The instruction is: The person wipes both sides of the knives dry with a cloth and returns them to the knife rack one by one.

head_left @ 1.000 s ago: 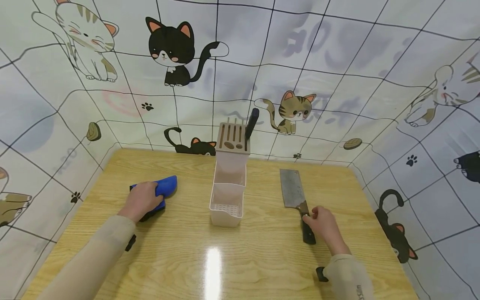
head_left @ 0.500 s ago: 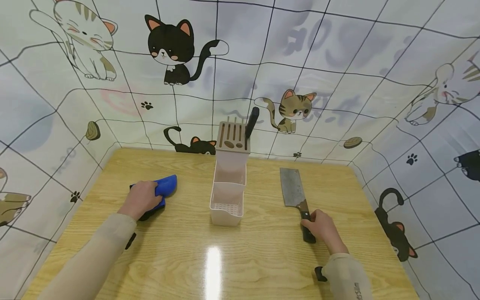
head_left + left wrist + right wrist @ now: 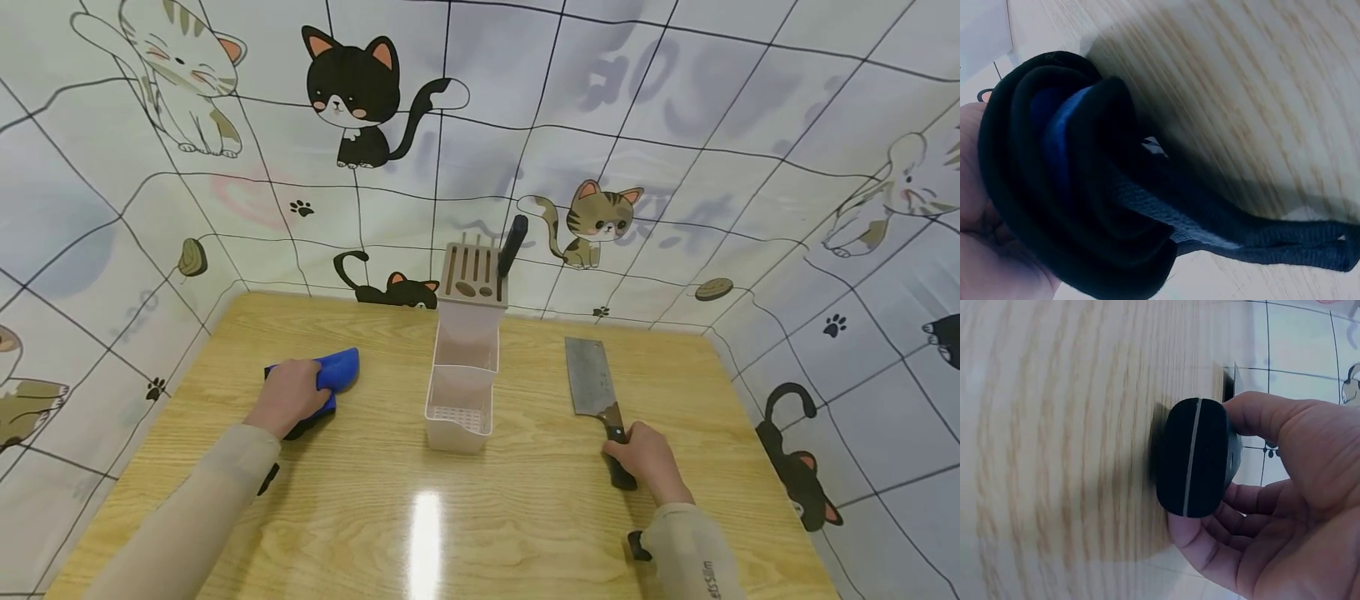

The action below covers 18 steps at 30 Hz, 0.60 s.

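Gripping the black-handled grey metal cleaver [image 3: 591,377] toward the right edge of the yellowish wood-grain desk [image 3: 525,525], my right hand [image 3: 647,458] wraps thumb and fingers round its handle; I'd judge a firm hold best, keeping the broad blade level. My left hand [image 3: 288,393] grasps a folded blue-and-black fabric bundle [image 3: 341,368] near the left edge. Bright glare streaks the near edge; white grid-lined sheeting [image 3: 480,150] printed with cartoon cats hangs beyond the far one.

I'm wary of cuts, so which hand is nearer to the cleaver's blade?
Right. The right hand grips the cleaver handle, just on the person's side of the blade; the left hand is farther away, left of the pale holder, gripping a blue-and-black item.
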Tool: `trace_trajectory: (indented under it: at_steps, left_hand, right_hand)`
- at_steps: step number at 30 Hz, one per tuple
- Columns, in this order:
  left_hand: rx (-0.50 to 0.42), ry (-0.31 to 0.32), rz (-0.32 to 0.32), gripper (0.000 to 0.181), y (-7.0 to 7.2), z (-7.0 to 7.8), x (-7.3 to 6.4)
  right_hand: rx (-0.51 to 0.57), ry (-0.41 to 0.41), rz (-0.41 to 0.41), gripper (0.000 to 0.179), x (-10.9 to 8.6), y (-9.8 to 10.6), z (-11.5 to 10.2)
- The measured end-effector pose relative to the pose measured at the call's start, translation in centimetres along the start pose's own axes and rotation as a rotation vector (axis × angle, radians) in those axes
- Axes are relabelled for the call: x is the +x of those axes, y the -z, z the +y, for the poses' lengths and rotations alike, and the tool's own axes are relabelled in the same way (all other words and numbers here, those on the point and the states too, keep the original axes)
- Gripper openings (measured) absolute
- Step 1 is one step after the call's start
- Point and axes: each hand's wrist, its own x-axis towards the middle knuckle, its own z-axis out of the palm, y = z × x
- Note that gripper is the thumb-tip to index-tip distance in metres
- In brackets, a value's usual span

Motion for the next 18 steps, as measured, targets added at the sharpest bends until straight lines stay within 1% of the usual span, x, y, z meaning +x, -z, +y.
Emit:
trace_trajectory:
  at_steps: [4,10,15,18]
  left_hand:
    - [0.004,-0.009,0.003,0.017,0.1,0.1,0.0]
    - [0.01,-0.01,0.013,0.016,0.2,0.2,0.1]
    - [0.008,-0.009,0.011,0.018,0.1,0.2,0.1]
    - [0.012,-0.007,0.009,0.016,0.0,0.1,0.0]
  right_hand:
    - [0.056,-0.016,0.003,0.041,0.1,-0.1,0.1]
    - [0.178,0.022,0.006,0.034,0.1,-0.9,0.1]
    - [0.317,-0.014,0.025,0.03,-0.2,-1.8,-0.6]
    - [0.403,-0.032,0.037,0.03,-0.5,-2.1,-1.0]
